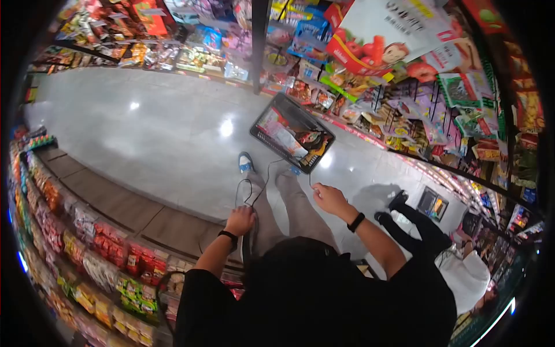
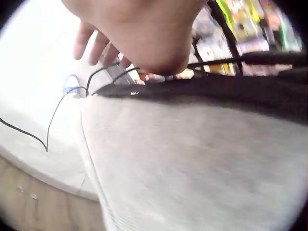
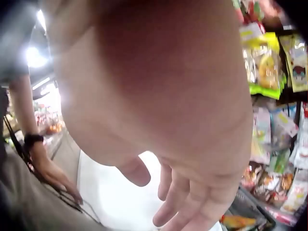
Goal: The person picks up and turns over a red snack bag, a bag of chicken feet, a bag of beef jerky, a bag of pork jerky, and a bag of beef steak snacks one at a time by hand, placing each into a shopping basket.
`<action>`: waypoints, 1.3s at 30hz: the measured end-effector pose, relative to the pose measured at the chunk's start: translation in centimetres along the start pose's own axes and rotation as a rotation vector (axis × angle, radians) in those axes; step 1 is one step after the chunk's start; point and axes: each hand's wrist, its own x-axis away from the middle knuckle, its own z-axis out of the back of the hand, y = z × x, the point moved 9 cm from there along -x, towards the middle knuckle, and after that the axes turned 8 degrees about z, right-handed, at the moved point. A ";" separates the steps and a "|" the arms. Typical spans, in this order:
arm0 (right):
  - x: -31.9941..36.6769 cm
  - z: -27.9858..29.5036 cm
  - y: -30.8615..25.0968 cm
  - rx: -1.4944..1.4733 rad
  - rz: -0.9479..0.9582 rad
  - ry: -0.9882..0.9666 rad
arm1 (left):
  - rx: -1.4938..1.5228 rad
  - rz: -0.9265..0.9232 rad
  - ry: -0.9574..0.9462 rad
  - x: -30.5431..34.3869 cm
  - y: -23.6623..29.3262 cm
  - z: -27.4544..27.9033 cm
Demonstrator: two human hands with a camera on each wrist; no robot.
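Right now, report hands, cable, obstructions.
Left hand grips the black cable. Right hand at cable end, grip unclear. Basket on floor ahead; second person at right.

Black basket (image 1: 265, 114), black cable (image 2: 46, 149), grey trousers (image 1: 298, 205), blue shoe (image 1: 245, 162).

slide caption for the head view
Person between snack shelves, left hand and right hand at thin black cables, dark wire basket of packets ahead.
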 end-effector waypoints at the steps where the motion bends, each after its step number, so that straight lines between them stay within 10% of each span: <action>1: -0.9 -3.2 3.1 0.032 -0.043 -0.060 | -0.082 -0.152 -0.031 -0.9 1.3 -1.6; 8: -5.6 -17.4 18.4 0.116 -0.293 -0.314 | 0.205 -0.966 -0.194 -0.3 5.2 -4.4; 24: -23.5 -25.7 37.5 0.167 -0.487 -0.061 | 0.312 -1.098 -0.330 -3.7 3.5 -8.4; 30: -30.1 -27.3 39.7 0.231 -0.297 0.094 | 0.314 -1.098 -0.360 -4.2 3.8 -10.5; 39: -35.0 -27.3 44.4 0.111 -0.521 0.006 | 0.390 -1.089 -0.473 -4.7 5.4 -12.5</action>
